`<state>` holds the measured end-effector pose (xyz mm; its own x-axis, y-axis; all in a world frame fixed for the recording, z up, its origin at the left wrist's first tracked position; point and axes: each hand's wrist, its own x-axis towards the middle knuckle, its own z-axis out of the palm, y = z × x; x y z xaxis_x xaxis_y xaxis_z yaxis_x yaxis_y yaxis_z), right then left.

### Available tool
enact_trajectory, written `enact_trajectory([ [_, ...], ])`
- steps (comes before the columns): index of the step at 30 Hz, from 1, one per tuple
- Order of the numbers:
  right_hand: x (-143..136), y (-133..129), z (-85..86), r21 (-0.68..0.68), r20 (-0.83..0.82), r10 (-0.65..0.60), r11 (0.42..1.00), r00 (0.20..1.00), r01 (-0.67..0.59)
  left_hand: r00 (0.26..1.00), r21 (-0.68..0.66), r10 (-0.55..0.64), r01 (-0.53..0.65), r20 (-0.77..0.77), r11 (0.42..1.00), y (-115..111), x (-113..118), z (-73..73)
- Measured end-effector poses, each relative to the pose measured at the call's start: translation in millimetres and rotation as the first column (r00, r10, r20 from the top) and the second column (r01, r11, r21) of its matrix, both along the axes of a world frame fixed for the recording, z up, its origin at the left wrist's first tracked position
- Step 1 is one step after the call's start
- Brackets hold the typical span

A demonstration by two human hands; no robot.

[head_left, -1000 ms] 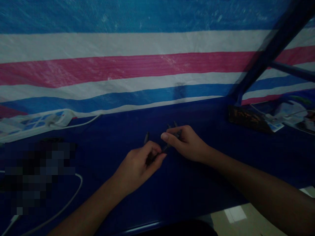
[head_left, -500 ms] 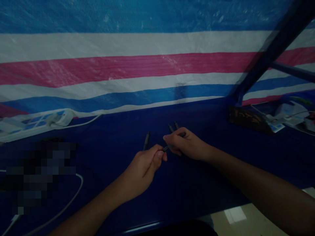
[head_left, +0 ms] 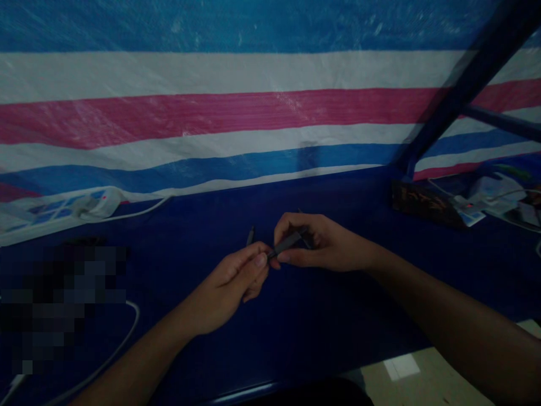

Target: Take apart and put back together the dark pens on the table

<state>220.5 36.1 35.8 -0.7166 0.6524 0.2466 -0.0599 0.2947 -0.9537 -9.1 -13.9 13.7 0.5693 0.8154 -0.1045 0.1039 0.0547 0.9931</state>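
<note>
A dark pen (head_left: 288, 243) slants between my two hands above the blue tabletop. My left hand (head_left: 236, 279) pinches its lower left end between thumb and forefinger. My right hand (head_left: 327, 242) is curled around the rest, with its thumb and fingertip close to the left fingertips. The right fingers cover part of the pen's upper end. Just beyond my left hand lies another dark pen (head_left: 251, 235), partly hidden by the knuckles. Something dark and thin peeks out behind my right hand, mostly covered.
A white power strip (head_left: 99, 204) with a plugged-in cable lies at the back left. A blurred-out dark object and a white cord (head_left: 135, 316) occupy the near left. A dark box (head_left: 426, 204) and clutter sit at right. Striped sheeting (head_left: 236, 118) hangs behind the table.
My right hand has shifted its grip, opening its fingers around the pen, so more of the pen shows. My left hand has moved slightly left. The pens behind my right hand are now mostly hidden.
</note>
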Motion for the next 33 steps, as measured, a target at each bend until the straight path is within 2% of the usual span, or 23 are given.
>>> enact_trajectory([
  [2,1.8,2.5,2.9,-0.003,0.014,-0.043,0.999,0.999,0.043,0.991,0.162,0.041,-0.021,-0.124,0.987,1.9,-3.5,1.7],
  [5,4.2,5.4,4.0,-0.018,0.092,-0.104,0.994,0.990,0.106,0.953,0.379,0.112,0.004,-0.282,0.926,2.9,-3.9,3.3],
  [8,6.0,6.1,3.0,0.103,0.125,-0.152,0.985,0.981,0.140,0.917,0.483,0.184,0.010,-0.354,0.875,3.4,-1.6,3.3],
  [10,6.2,5.2,2.4,0.182,0.131,-0.187,0.970,0.974,0.161,0.896,0.511,0.237,-0.012,-0.377,0.860,4.3,-0.7,3.2],
  [15,2.8,2.7,-0.2,0.215,0.257,-0.318,0.940,0.913,0.267,0.847,0.596,0.324,-0.011,-0.421,0.803,8.2,-1.4,1.7],
  [18,1.3,3.2,-2.8,0.265,0.260,-0.334,0.927,0.906,0.266,0.833,0.632,0.345,0.007,-0.432,0.775,10.1,-2.2,-0.7],
  [21,1.0,3.8,-4.1,0.263,0.189,-0.337,0.922,0.922,0.283,0.818,0.639,0.363,0.007,-0.446,0.769,11.1,-2.4,-2.2],
  [26,0.8,3.9,-3.4,0.258,0.290,-0.376,0.916,0.880,0.306,0.813,0.642,0.361,0.020,-0.456,0.766,11.7,-1.7,-1.9],
  [30,0.8,3.7,-3.1,0.242,0.202,-0.335,0.928,0.920,0.284,0.817,0.646,0.355,0.029,-0.455,0.762,12.1,-1.6,-2.3],
  [33,0.0,4.4,-5.2,0.200,0.201,-0.356,0.927,0.913,0.318,0.825,0.646,0.349,0.025,-0.444,0.763,12.2,-2.1,-3.2],
])
